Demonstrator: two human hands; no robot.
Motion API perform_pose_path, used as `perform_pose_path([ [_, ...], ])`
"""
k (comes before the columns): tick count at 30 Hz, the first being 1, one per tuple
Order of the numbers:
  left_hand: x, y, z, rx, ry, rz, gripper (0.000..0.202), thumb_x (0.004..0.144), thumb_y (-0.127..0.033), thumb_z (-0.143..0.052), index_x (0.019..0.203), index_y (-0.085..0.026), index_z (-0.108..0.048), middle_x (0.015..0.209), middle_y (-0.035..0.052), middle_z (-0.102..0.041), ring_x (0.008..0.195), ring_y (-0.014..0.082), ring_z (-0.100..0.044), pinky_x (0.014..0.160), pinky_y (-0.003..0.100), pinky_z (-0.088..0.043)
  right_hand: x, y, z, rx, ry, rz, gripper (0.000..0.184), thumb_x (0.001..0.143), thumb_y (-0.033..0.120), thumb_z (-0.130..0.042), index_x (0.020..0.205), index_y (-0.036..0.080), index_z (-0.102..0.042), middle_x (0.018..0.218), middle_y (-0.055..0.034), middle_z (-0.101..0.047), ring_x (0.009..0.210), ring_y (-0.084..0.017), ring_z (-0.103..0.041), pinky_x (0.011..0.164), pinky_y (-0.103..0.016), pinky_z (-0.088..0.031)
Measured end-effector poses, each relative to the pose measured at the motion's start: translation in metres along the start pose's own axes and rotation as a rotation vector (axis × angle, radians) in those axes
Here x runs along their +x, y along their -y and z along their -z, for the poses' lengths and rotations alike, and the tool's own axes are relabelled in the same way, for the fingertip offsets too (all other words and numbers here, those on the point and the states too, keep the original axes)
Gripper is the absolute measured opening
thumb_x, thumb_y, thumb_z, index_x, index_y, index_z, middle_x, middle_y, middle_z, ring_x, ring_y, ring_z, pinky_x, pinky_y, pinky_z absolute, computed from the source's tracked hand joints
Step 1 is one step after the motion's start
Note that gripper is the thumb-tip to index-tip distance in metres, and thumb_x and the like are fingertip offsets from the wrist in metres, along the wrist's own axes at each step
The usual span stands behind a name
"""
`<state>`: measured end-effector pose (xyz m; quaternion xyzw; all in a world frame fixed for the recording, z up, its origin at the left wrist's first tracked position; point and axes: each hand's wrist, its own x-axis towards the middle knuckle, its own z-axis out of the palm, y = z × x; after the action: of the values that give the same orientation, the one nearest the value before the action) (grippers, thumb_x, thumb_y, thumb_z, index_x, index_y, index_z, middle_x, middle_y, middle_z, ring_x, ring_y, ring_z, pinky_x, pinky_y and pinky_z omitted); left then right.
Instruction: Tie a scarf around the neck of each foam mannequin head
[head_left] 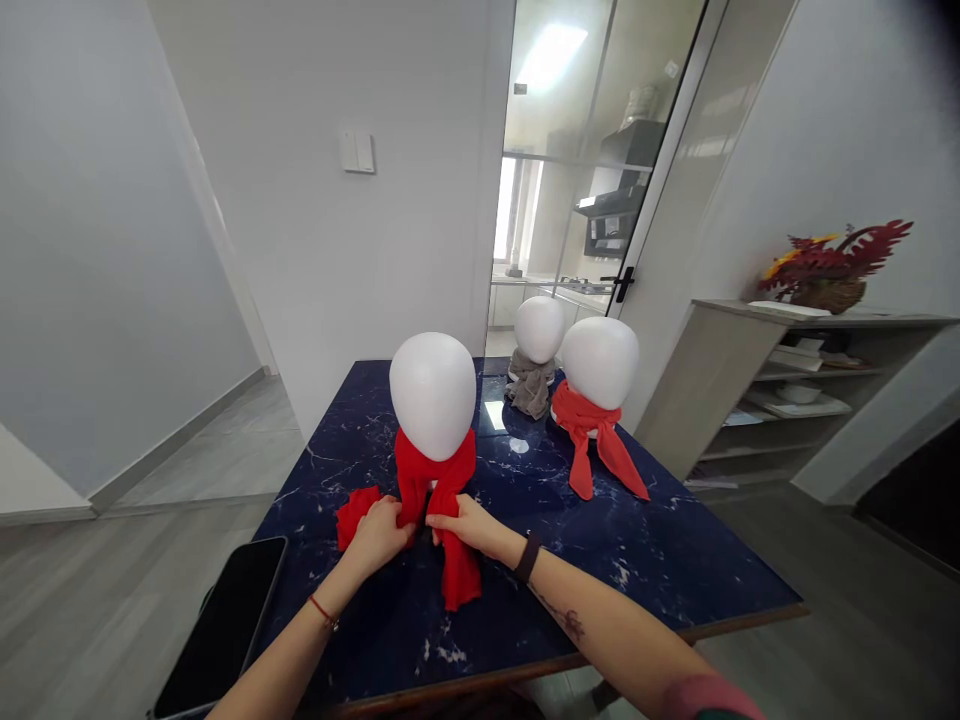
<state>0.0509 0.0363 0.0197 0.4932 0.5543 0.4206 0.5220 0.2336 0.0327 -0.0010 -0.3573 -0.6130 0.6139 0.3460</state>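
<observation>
A white foam head stands near me on the dark blue marble table with a red scarf wrapped round its neck. My left hand is closed on the scarf's left end, which bunches out to the left. My right hand pinches the right end just below the knot; that end hangs down toward me on the table. Both hands meet just under the head.
Two more white foam heads stand at the table's far side, one with a grey scarf, one with a red scarf. A black phone lies at the table's left front edge. A shelf unit with a flower basket stands right.
</observation>
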Motion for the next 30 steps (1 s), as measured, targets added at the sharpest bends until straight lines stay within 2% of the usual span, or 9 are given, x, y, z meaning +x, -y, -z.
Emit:
perform_pose_path([
  [2,-0.001,-0.008,0.002,0.042,-0.018,0.006,0.022,0.064,-0.001,-0.065,0.052,-0.017,-0.057,0.047,-0.0006,-0.056,0.051,0.0145,-0.056,0.050,0.019,-0.039,0.000,0.002,0.000,-0.012,-0.003,0.000,0.039,0.074,0.049,-0.064,0.061,0.012,-0.060,0.058,-0.0018,-0.060,0.053,-0.010,-0.049,0.057,-0.024,-0.039],
  [4,-0.003,-0.020,0.004,-0.030,0.017,0.089,0.012,0.073,-0.009,-0.061,0.064,-0.016,-0.060,0.050,0.0018,-0.061,0.046,0.0154,-0.056,0.048,0.022,-0.041,0.000,0.002,-0.001,-0.009,-0.002,-0.012,0.039,0.073,0.049,-0.064,0.060,0.013,-0.060,0.058,-0.0018,-0.060,0.052,-0.010,-0.049,0.057,-0.024,-0.039],
  [9,-0.016,-0.042,0.015,-0.624,0.235,0.449,0.020,0.086,-0.022,-0.047,0.090,-0.007,-0.061,0.074,0.0113,-0.070,0.065,0.0212,-0.068,0.065,0.033,-0.054,0.002,-0.004,-0.002,0.049,-0.040,-0.033,0.034,0.070,0.047,-0.067,0.070,0.013,-0.061,0.063,-0.0006,-0.061,0.057,-0.012,-0.051,0.061,-0.026,-0.041],
  [13,-0.031,-0.033,0.014,-0.926,0.315,0.441,0.032,0.084,-0.019,-0.043,0.108,-0.002,-0.057,0.088,0.0152,-0.070,0.083,0.0238,-0.069,0.079,0.036,-0.054,0.005,-0.008,-0.004,0.016,-0.089,0.045,0.030,0.070,0.042,-0.068,0.074,0.013,-0.061,0.072,-0.0002,-0.062,0.065,-0.012,-0.051,0.065,-0.026,-0.040],
  [16,-0.039,-0.022,0.004,-1.014,0.329,0.441,0.037,0.074,-0.010,-0.042,0.107,-0.003,-0.057,0.092,0.0145,-0.070,0.088,0.0250,-0.068,0.083,0.039,-0.054,0.006,-0.009,-0.004,-0.016,-0.089,0.068,0.028,0.074,0.041,-0.065,0.075,0.013,-0.061,0.073,-0.0002,-0.061,0.066,-0.012,-0.050,0.065,-0.026,-0.040],
  [19,-0.041,-0.018,-0.007,-1.005,0.363,0.439,0.036,0.061,-0.003,-0.043,0.092,-0.007,-0.061,0.090,0.0116,-0.070,0.090,0.0248,-0.067,0.085,0.038,-0.053,0.004,-0.009,-0.005,-0.032,-0.131,0.047,0.027,0.075,0.040,-0.062,0.073,0.013,-0.060,0.070,0.0000,-0.061,0.064,-0.012,-0.049,0.061,-0.025,-0.040],
  [22,-0.041,-0.019,-0.013,-0.896,0.315,0.348,0.035,0.052,0.005,-0.040,0.076,-0.011,-0.059,0.083,0.0064,-0.069,0.088,0.0220,-0.067,0.084,0.036,-0.054,0.002,-0.009,-0.005,-0.027,-0.137,0.034,0.026,0.074,0.039,-0.062,0.072,0.013,-0.060,0.067,0.0000,-0.061,0.059,-0.011,-0.048,0.058,-0.024,-0.039],
  [26,-0.042,-0.023,-0.017,-0.745,0.294,0.282,0.042,0.058,0.009,-0.044,0.089,-0.012,-0.061,0.083,0.0048,-0.069,0.081,0.0186,-0.068,0.077,0.032,-0.056,0.001,-0.009,-0.006,0.046,-0.116,0.063,0.026,0.069,0.039,-0.066,0.073,0.013,-0.062,0.068,-0.0007,-0.063,0.061,-0.012,-0.050,0.060,-0.025,-0.041],
  [30,-0.046,-0.021,-0.023,-0.612,0.260,0.263,0.033,0.064,0.003,-0.060,0.093,-0.011,-0.065,0.083,0.0080,-0.071,0.076,0.0199,-0.068,0.072,0.030,-0.055,0.001,-0.010,-0.007,0.012,-0.129,0.064,0.025,0.070,0.039,-0.064,0.073,0.014,-0.065,0.069,-0.0016,-0.064,0.066,-0.015,-0.054,0.061,-0.026,-0.043],
])
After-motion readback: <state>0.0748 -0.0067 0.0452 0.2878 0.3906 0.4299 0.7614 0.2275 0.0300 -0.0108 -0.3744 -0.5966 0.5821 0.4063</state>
